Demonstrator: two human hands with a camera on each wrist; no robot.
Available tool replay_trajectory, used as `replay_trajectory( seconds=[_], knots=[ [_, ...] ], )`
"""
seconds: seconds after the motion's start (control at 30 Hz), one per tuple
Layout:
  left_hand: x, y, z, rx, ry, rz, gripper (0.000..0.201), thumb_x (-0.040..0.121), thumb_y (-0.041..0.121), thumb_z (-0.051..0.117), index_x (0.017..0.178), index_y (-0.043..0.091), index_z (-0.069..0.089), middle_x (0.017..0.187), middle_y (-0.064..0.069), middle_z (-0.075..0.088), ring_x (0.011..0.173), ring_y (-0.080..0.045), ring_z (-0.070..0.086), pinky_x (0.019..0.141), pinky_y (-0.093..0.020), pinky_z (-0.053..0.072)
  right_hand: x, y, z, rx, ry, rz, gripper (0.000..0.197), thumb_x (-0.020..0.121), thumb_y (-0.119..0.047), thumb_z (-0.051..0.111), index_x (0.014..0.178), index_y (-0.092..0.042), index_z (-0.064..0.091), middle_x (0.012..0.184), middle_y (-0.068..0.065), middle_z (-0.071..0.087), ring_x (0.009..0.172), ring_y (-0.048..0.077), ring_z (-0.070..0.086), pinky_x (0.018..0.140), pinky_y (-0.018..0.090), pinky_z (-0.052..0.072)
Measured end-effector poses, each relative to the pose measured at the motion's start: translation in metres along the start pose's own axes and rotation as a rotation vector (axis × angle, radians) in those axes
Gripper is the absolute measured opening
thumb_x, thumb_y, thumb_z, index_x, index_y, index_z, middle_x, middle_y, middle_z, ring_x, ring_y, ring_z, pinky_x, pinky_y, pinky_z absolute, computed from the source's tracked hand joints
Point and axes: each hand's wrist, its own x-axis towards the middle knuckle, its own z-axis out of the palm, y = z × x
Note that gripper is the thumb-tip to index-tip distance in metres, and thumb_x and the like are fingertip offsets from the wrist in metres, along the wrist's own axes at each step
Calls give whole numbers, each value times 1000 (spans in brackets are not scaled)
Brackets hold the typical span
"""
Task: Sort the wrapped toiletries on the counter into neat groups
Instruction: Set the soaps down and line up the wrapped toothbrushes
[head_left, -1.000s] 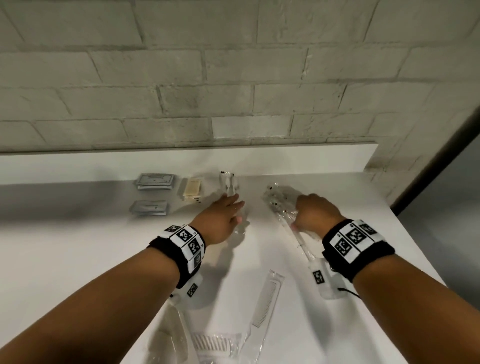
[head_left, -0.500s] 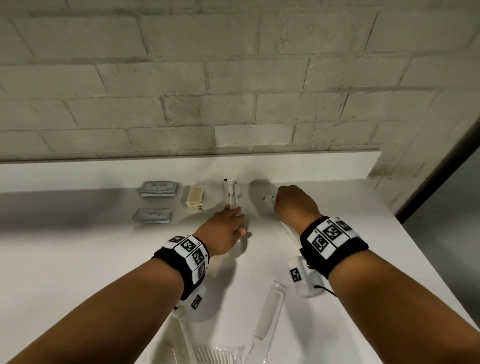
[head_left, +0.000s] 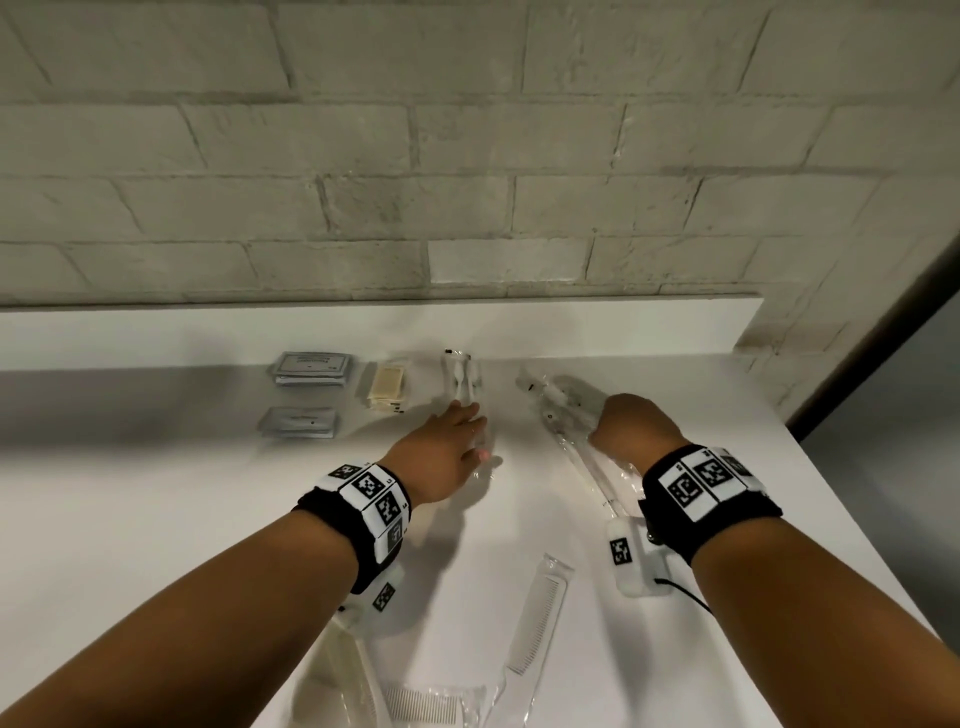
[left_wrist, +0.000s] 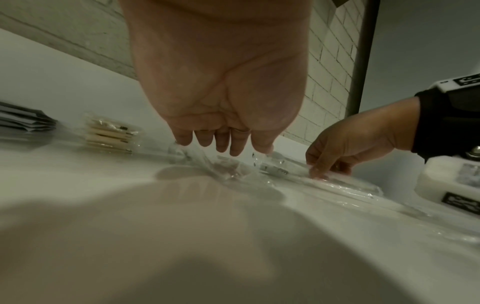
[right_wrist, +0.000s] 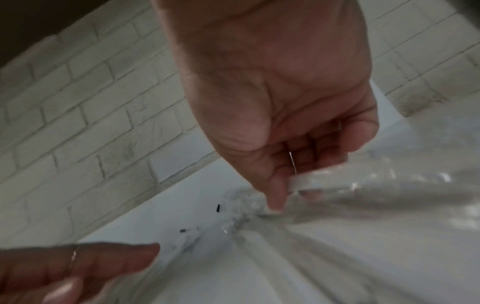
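Lying nearest along the counter's front edge, the wrapped combs wait unsorted, one aslant and others overlapping at the very bottom of the head view. Beyond them the right hand pinches, fingers curled, a long clear-wrapped toothbrush packet that lies diagonally on the counter, likely to swing it into line. The left hand lies with straight fingers flat on another clear packet (its contents are hard to make out), seemingly pinning it so the slippery film stays put. Farthest back, just left of that packet, sit the groups already formed: a cream packet stack and two piles of grey sachets, in tidy rows near the wall.
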Motion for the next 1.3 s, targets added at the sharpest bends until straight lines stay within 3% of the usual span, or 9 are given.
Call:
replay_trajectory(
  seconds=[0.13, 0.3, 0.47, 0.6, 0.83, 1.0, 1.13, 1.23, 1.3],
  knots=[
    [0, 0, 1, 4, 9, 4, 53, 102, 33, 34, 150, 13, 25, 161, -3, 11, 149, -21, 7, 118, -36, 11, -4, -30, -17, 116, 124, -120, 32, 85, -27, 64, 107, -5, 64, 105, 16, 68, 102, 32, 63, 75, 27, 42],
    [3, -3, 3, -45, 66, 4, 51, 100, 29, 39, 148, 14, 30, 160, -5, 14, 148, -23, 8, 119, -40, 13, 1, -67, 3, 177, 61, -164, 54, 82, -43, 68, 119, -5, 60, 122, 13, 64, 113, 29, 59, 92, 29, 44],
    [4, -12, 4, -71, 43, -17, 51, 100, 27, 39, 147, 11, 29, 160, -9, 15, 148, -26, 10, 119, -43, 15, -5, -69, 30, 179, 10, -218, 54, 83, -25, 68, 133, -13, 52, 134, 7, 57, 123, 25, 53, 100, 28, 43],
    [6, -16, 5, -63, 33, -28, 51, 99, 27, 40, 147, 10, 30, 159, -11, 16, 147, -27, 13, 118, -43, 17, -1, -78, 41, 168, -3, -225, 56, 82, -9, 59, 135, -21, 49, 132, 9, 56, 117, 25, 57, 94, 31, 50],
    [13, -17, 4, -40, -21, -38, 57, 97, 24, 41, 149, 7, 25, 159, -11, 16, 147, -27, 12, 119, -44, 15, 9, -89, 42, 110, -32, -265, 39, 90, -11, 45, 128, -10, 55, 128, 16, 54, 115, 34, 55, 95, 40, 48],
    [13, -17, 3, -76, -12, -51, 56, 98, 26, 40, 149, 8, 25, 159, -10, 15, 148, -27, 11, 119, -44, 15, 15, -86, 43, 186, -3, -265, 59, 84, -4, 52, 140, -21, 43, 140, 11, 45, 123, 28, 53, 98, 31, 46],
    [10, -15, 1, -82, -2, -66, 58, 99, 28, 39, 150, 10, 21, 160, -7, 12, 148, -24, 7, 120, -41, 11, 24, -61, 22, 289, 90, -262, 46, 82, -11, 59, 127, -18, 57, 132, 6, 57, 119, 23, 56, 96, 21, 40],
    [6, -9, -3, -78, 31, -41, 59, 99, 32, 40, 151, 14, 19, 161, -3, 10, 149, -23, 4, 119, -40, 7, 22, -25, -9, 407, 191, -177, 30, 85, -15, 58, 114, -15, 64, 115, 7, 68, 104, 27, 64, 93, 31, 49],
    [6, -2, -3, -42, 65, 17, 58, 98, 32, 43, 151, 18, 22, 161, -1, 13, 149, -22, 6, 119, -42, 8, 16, -4, -23, 318, 172, -116, 25, 88, -14, 51, 104, -6, 67, 106, 12, 69, 97, 31, 66, 88, 38, 53]
  ],
)
